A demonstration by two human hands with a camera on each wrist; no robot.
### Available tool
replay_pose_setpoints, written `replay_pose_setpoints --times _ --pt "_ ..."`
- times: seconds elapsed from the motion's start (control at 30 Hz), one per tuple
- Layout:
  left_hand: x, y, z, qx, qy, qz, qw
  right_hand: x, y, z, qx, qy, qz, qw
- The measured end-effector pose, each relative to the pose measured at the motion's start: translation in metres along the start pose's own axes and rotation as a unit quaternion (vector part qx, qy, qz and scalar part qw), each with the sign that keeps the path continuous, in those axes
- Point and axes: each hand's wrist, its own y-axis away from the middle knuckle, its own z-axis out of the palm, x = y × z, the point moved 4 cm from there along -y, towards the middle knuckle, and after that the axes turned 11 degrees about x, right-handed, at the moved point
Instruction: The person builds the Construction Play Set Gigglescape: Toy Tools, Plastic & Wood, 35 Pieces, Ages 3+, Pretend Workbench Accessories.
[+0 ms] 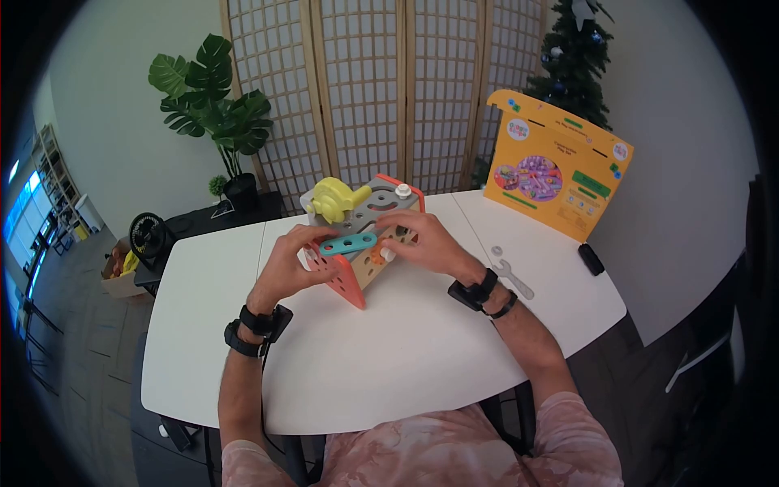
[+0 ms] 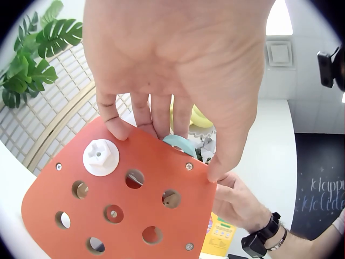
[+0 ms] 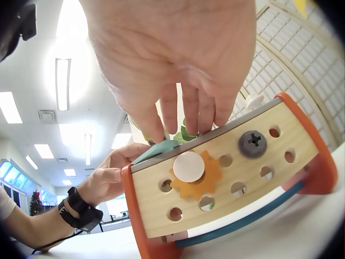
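A toy workbench with red end panels [image 2: 121, 237] and a wooden side [image 3: 250, 199] stands on the white table. Across its grey top, near the left end, lies a teal strip with holes [image 1: 349, 244]. The left hand [image 1: 284, 264] holds the red panel's upper edge, fingertips at the teal strip's left end. Over the top reaches the right hand [image 1: 426, 243], its fingertips at the strip's right end and the bench edge. A yellow piece [image 1: 334, 200] sits on the top behind. An orange gear [image 3: 207, 181] with a white knob [image 3: 188, 167] and a dark screw [image 3: 252, 144] are on the wooden side.
To the right on the table [image 1: 389, 357] lie a grey wrench [image 1: 516, 280], a small grey ring [image 1: 497, 251] and a black case [image 1: 591, 259]. A yellow box [image 1: 552, 166] stands at the back right. A black fan [image 1: 148, 235] is beyond the table's left edge.
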Motion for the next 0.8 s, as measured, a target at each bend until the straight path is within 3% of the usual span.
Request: replay_pose_setpoints --times 0.03,0.13,0.8 --pt "-0.0007 0.0002 0.0002 0.001 0.000 0.000 1.000 0.0043 0.0013 -0.0024 0.010 0.008 0.040 0.999" --pt "-0.0045 0.0008 0.0028 0.001 0.001 -0.006 1.000 0.0058 0.0028 -0.0063 0.017 0.021 0.051 0.998" --pt "-0.0075 0.0027 0.0051 0.016 -0.026 -0.019 0.999 0.0062 0.0048 -0.0099 -0.004 0.032 0.035 0.999"
